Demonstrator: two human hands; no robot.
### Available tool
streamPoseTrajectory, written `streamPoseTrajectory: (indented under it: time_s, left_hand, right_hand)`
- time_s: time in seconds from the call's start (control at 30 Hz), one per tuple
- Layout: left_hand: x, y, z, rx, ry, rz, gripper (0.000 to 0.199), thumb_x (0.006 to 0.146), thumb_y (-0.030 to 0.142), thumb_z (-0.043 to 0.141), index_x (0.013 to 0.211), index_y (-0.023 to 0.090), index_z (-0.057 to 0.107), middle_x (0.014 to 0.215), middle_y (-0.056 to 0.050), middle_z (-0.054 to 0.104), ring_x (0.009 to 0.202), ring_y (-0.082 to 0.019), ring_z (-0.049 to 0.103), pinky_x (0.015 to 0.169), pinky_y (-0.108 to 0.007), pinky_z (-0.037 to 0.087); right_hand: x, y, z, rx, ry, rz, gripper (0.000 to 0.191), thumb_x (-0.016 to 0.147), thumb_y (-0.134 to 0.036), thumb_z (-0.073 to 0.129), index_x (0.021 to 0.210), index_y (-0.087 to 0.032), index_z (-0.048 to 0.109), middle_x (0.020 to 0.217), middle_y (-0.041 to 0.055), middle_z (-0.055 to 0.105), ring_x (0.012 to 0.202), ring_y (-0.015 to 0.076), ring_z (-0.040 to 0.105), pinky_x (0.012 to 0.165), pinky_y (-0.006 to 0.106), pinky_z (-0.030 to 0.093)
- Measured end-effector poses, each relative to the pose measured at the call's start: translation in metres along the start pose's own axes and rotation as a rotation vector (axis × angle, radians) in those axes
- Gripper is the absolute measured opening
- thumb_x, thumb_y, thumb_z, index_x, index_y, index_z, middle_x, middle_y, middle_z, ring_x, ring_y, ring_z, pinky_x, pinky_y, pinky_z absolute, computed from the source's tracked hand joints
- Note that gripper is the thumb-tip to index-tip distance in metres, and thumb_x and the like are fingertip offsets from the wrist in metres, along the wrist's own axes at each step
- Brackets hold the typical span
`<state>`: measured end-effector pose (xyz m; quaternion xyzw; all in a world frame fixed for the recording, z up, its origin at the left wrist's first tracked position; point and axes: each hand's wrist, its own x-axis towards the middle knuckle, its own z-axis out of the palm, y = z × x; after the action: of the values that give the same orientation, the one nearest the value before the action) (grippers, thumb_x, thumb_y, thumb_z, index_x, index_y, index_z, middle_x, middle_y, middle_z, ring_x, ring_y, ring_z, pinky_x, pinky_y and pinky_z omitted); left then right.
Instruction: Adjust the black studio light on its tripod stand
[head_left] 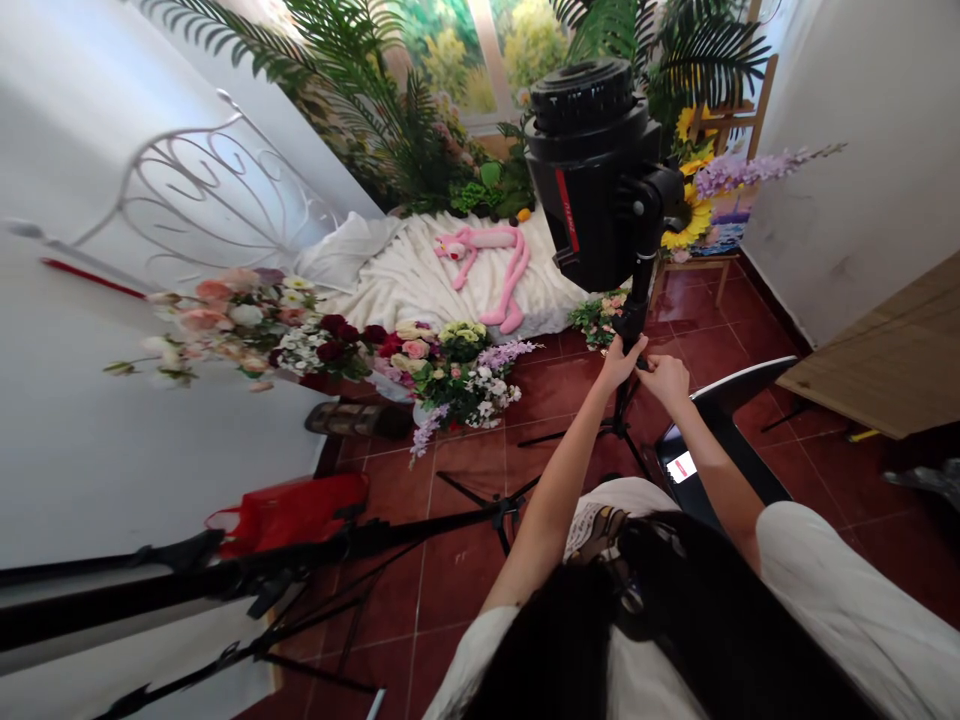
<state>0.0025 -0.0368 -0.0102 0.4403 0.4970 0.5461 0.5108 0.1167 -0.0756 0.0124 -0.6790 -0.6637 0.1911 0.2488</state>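
Note:
A black studio light (589,180) with a red stripe stands upright on a black light stand (622,400). My left hand (621,362) is wrapped round the stand's pole just below the light's mount. Just to its right and slightly lower, my right hand (664,380) has its fingers closed at a small dark knob on the same pole; the knob is mostly hidden by the fingers. Both forearms reach forward from white sleeves.
A bed with a white blanket (390,280) and a pink plush toy (491,240) lies ahead. Flowers (465,375) stand before it. Another black stand (300,550) crosses the lower left beside a red bag (292,510). A dark chair (731,440) and wooden furniture (885,340) are at right.

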Motion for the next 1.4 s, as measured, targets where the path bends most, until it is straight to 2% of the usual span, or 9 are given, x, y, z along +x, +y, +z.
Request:
streamPoseTrajectory:
  time_s: [0.13, 0.23, 0.37, 0.5, 0.63, 0.9, 1.03, 1.13, 1.4]
  left_hand:
    - [0.003, -0.007, 0.0, -0.007, -0.012, 0.03, 0.035, 0.078, 0.046, 0.079, 0.094, 0.018, 0.066, 0.097, -0.006, 0.071, 0.103, -0.021, 0.066, 0.104, -0.038, 0.048]
    - [0.007, -0.013, 0.0, -0.003, -0.009, 0.066, 0.04, 0.076, 0.05, 0.08, 0.095, 0.018, 0.067, 0.097, -0.006, 0.071, 0.101, -0.02, 0.066, 0.103, -0.038, 0.048]
    - [0.011, -0.024, 0.0, -0.038, -0.03, 0.083, 0.042, 0.075, 0.053, 0.079, 0.096, 0.018, 0.067, 0.096, -0.005, 0.071, 0.098, -0.019, 0.066, 0.101, -0.037, 0.05]
    - [0.014, -0.03, -0.002, -0.052, -0.04, 0.081, 0.04, 0.077, 0.052, 0.077, 0.097, 0.019, 0.067, 0.096, -0.005, 0.071, 0.097, -0.019, 0.067, 0.1, -0.037, 0.051]
    - [0.014, -0.028, -0.003, -0.027, -0.043, 0.093, 0.035, 0.079, 0.046, 0.077, 0.097, 0.018, 0.068, 0.099, -0.007, 0.072, 0.102, -0.02, 0.067, 0.104, -0.039, 0.049]
    - [0.008, -0.018, -0.003, 0.026, -0.041, 0.053, 0.035, 0.08, 0.044, 0.077, 0.102, 0.018, 0.069, 0.103, -0.007, 0.072, 0.106, -0.022, 0.066, 0.106, -0.041, 0.048]
    - [0.008, -0.015, -0.003, 0.036, -0.037, 0.029, 0.035, 0.081, 0.043, 0.077, 0.103, 0.017, 0.069, 0.102, -0.008, 0.073, 0.109, -0.023, 0.065, 0.108, -0.042, 0.047]
    - [0.008, -0.015, -0.003, 0.029, -0.039, 0.032, 0.035, 0.08, 0.042, 0.078, 0.103, 0.017, 0.069, 0.102, -0.008, 0.073, 0.107, -0.023, 0.066, 0.106, -0.041, 0.047]
    - [0.015, -0.022, -0.004, -0.027, -0.085, 0.043, 0.042, 0.075, 0.048, 0.08, 0.102, 0.018, 0.07, 0.095, -0.007, 0.073, 0.097, -0.021, 0.068, 0.099, -0.039, 0.05]
  right_hand:
    - [0.004, -0.003, -0.007, -0.078, -0.123, 0.016, 0.039, 0.084, -0.044, 0.066, 0.055, -0.022, 0.05, 0.06, 0.005, 0.059, 0.063, 0.0195, 0.059, 0.057, 0.028, 0.026]
    - [0.011, -0.001, -0.011, -0.028, -0.242, 0.021, 0.045, 0.085, -0.045, 0.063, 0.052, -0.022, 0.044, 0.054, 0.0014, 0.053, 0.058, 0.0151, 0.052, 0.055, 0.027, 0.026]
    - [0.02, 0.004, -0.009, 0.267, -0.343, 0.008, 0.06, 0.082, -0.059, 0.065, 0.049, -0.024, 0.03, 0.043, -0.0051, 0.031, 0.048, 0.0086, 0.029, 0.049, 0.026, 0.019]
    - [0.02, 0.004, -0.008, 0.516, -0.41, 0.01, 0.068, 0.071, -0.077, 0.069, 0.051, -0.025, 0.03, 0.041, -0.0077, 0.025, 0.046, 0.0065, 0.022, 0.047, 0.025, 0.014]
    - [0.018, 0.003, -0.008, 0.583, -0.424, 0.042, 0.069, 0.069, -0.08, 0.069, 0.052, -0.024, 0.032, 0.04, -0.0082, 0.025, 0.044, 0.006, 0.022, 0.045, 0.025, 0.014]
    - [0.019, 0.01, 0.002, 0.608, -0.436, 0.075, 0.067, 0.078, -0.069, 0.069, 0.046, -0.023, 0.032, 0.042, -0.007, 0.029, 0.044, 0.0048, 0.021, 0.047, 0.026, 0.012]
    - [0.02, 0.013, 0.005, 0.648, -0.466, 0.089, 0.065, 0.078, -0.066, 0.071, 0.045, -0.023, 0.034, 0.041, -0.0064, 0.031, 0.043, 0.0054, 0.024, 0.046, 0.026, 0.014]
    - [0.019, 0.014, 0.008, 0.687, -0.439, 0.079, 0.064, 0.077, -0.065, 0.072, 0.047, -0.023, 0.034, 0.042, -0.0067, 0.031, 0.044, 0.006, 0.025, 0.047, 0.026, 0.015]
    - [0.018, 0.016, 0.015, 0.761, -0.376, 0.035, 0.073, 0.06, -0.083, 0.072, 0.045, -0.023, 0.033, 0.042, -0.0065, 0.031, 0.045, 0.0055, 0.024, 0.048, 0.027, 0.014]
